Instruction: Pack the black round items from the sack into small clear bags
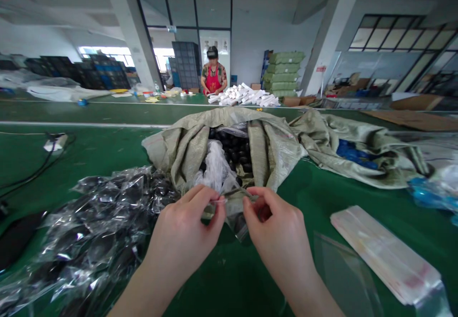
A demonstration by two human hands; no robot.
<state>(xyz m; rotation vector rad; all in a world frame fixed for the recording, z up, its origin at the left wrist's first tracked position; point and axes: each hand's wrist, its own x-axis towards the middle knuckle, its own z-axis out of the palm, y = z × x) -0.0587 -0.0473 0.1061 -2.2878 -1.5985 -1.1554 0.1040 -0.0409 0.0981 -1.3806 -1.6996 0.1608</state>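
Note:
Between my two hands hangs a clear plastic bag point(239, 208) with a dark piece showing in its lower end. My left hand point(195, 219) pinches the bag's top edge between thumb and forefinger. On the other side, my right hand point(274, 219) is closed in a pinch at the bag's right edge. Just beyond them, a woven sack point(275, 154) gapes toward me, full of shiny black rounded pieces point(234, 147). Crumpled clear film point(216, 164) lies at its mouth. To the left of my left hand is a pile of bagged black pieces point(103, 231).
A stack of flat clear bags point(386, 255) lies at right. Behind it, another woven sack point(322, 135) holds blue pieces point(356, 153). A black phone-like object point(21, 236) and cables point(43, 164) are at left. Across the table a person point(213, 73) stands beside white pieces point(246, 95).

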